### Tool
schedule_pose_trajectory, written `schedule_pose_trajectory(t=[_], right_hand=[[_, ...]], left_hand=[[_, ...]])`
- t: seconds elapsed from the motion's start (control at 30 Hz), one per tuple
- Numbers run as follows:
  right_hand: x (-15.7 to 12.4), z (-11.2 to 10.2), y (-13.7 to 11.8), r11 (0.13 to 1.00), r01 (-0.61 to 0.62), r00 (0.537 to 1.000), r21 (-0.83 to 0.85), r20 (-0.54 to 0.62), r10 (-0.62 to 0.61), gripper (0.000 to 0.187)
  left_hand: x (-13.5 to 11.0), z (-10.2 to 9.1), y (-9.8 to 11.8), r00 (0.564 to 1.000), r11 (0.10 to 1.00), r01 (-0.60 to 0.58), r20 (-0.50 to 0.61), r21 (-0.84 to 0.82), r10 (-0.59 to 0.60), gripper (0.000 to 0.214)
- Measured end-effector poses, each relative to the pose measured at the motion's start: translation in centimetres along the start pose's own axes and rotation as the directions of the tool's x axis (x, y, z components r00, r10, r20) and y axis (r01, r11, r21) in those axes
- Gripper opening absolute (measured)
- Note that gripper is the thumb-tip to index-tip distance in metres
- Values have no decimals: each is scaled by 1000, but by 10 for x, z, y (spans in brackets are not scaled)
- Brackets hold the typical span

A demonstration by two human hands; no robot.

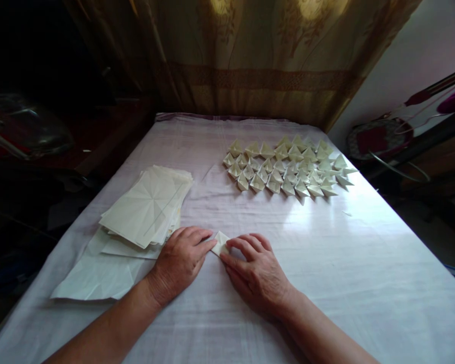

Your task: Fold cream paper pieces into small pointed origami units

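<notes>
A small folded paper square (220, 243) lies on the white cloth between my two hands, one corner pointing away from me. My left hand (184, 254) has its thumb and fingers closed at the square's left edge. On the right side, my right hand (253, 265) grips the paper with thumb and fingers, covering part of it. Just beyond my left hand is a stack of creased paper sheets (146, 202), the top one marked with star-like fold lines.
Rows of folded paper pieces (284, 169) stand at the table's far right. The table (345, 283) wears a pale cloth. Behind it hangs a patterned curtain (250, 60). A bag (381, 137) is by the right wall, and dark furniture (109, 126) stands left.
</notes>
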State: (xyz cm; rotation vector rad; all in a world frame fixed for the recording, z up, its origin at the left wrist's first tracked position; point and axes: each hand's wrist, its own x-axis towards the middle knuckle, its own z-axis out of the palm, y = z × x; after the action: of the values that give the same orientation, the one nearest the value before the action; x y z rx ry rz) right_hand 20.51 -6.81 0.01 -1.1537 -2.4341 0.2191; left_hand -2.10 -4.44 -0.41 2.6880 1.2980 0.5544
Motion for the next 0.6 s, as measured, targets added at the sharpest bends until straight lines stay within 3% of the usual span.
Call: schedule_pose_trajectory(t=[0.23, 0.37, 0.6], right_hand=[[1, -2, 1, 997, 12, 1000, 81, 6, -13, 33], [3, -2, 0, 995, -18, 1000, 95, 10, 17, 29], [2, 2, 1, 996, -66, 997, 56, -22, 67, 22]], left_hand=[[-6, -5, 13, 990, 992, -123, 73, -2, 123, 40], [-4, -2, 9, 992, 996, -90, 87, 14, 88, 39], [0, -1, 1, 999, 997, -34, 7, 65, 33, 34]])
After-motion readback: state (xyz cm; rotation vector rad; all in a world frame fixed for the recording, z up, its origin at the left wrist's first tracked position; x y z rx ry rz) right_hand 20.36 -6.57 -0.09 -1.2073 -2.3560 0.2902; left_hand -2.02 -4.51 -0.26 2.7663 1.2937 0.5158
